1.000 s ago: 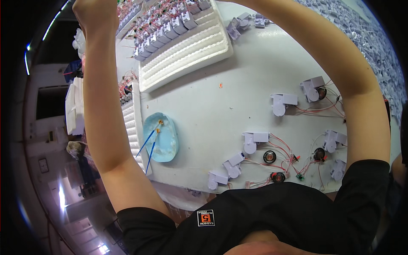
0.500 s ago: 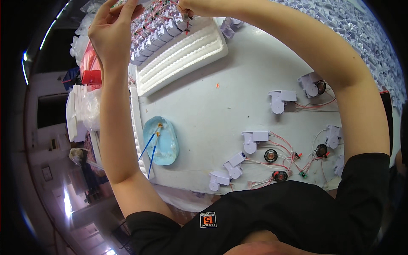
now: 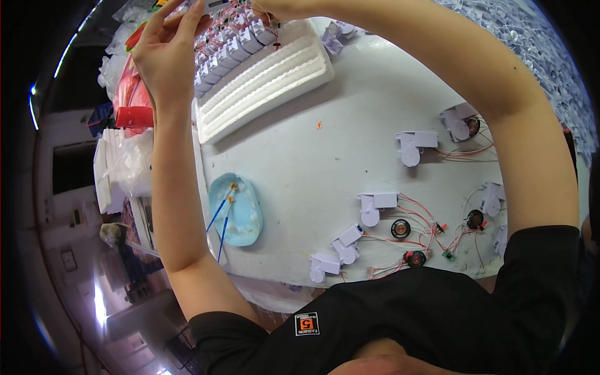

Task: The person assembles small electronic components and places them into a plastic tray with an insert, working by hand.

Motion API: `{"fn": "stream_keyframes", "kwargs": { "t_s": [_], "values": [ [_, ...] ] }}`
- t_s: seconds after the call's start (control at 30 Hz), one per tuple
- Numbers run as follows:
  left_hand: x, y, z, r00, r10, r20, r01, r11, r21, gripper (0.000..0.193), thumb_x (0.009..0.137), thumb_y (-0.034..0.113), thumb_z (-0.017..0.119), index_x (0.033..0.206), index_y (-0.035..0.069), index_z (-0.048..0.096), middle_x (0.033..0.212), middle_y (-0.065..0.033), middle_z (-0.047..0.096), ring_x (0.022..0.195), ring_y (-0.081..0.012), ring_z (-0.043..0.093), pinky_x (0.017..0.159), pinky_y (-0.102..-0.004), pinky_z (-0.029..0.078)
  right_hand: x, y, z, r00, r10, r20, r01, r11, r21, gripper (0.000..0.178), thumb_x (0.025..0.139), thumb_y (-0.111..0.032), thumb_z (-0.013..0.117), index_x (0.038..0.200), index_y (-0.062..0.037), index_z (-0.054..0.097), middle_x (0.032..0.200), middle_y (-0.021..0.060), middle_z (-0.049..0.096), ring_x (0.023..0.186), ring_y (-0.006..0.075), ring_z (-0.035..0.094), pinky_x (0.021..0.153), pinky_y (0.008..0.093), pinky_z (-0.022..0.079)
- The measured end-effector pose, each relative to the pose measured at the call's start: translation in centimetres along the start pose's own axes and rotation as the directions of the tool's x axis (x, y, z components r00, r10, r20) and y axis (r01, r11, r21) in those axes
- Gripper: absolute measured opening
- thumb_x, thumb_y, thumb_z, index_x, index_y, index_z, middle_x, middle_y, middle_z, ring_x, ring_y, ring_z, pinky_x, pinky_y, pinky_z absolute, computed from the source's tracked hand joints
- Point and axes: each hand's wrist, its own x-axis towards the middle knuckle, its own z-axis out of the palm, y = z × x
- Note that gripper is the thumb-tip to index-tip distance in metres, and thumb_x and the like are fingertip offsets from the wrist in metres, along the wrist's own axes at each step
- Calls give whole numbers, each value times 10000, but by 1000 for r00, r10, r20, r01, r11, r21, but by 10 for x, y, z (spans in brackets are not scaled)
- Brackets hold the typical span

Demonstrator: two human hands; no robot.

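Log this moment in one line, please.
Left hand: near wired units, grasp unclear | Right hand: by foam tray, partly out of frame | Table: blue dish, black speakers

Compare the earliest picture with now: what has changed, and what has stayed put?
The left grip has moved rightward and a little down, into fuller view. The right grip has come into view at the top edge, by the wired grey units; any hold is unclear. The blue dish and speakers stayed put.

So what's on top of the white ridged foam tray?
On the tray, toward its far side: pale plastic housings with tangled wires. Hidden: whatever lies under the housings, and parts behind the right hand or beyond the picture's top edge.
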Motion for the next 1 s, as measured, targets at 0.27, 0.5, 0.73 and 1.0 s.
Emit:
{"fn": "stream_keyframes", "kwargs": {
  "t_s": [0.27,0.5,0.73,1.0],
  "values": [
    [-3,-1,7,1000,10,-9,-10,1000,-27,284,972,33,674,1255,4,676,867,-46,684,788,-109,676,764,-251,595,-4,5,-2,998,-41,53,46,995,-86,117,756,-36,606,708,-21,712,780,247,697,754,393,706,693,474,547],
    [1,-8,3,1000,-26,-2,26,999,-24,284,972,28,673,1255,3,677,881,-55,691,787,-115,682,766,-256,598,-1,-2,0,998,-50,27,54,985,-166,178,854,-70,559,809,7,713,876,259,715,850,413,713,767,489,559],
    [-8,-3,0,999,-19,-35,20,1000,22,287,969,41,684,1249,-16,674,888,-73,699,801,-127,693,767,-258,601,5,-18,-14,992,-1,125,25,980,-196,149,869,-48,571,927,-1,701,942,257,714,918,409,707,777,475,557],
    [-3,-10,12,1000,9,-28,-9,1000,4,262,969,51,684,1220,-22,687,873,-72,707,765,-123,693,738,-257,606,4,-2,-10,987,-11,161,50,970,-240,152,864,-41,572,899,-8,717,948,253,722,922,405,711,794,466,552]
  ]
}}
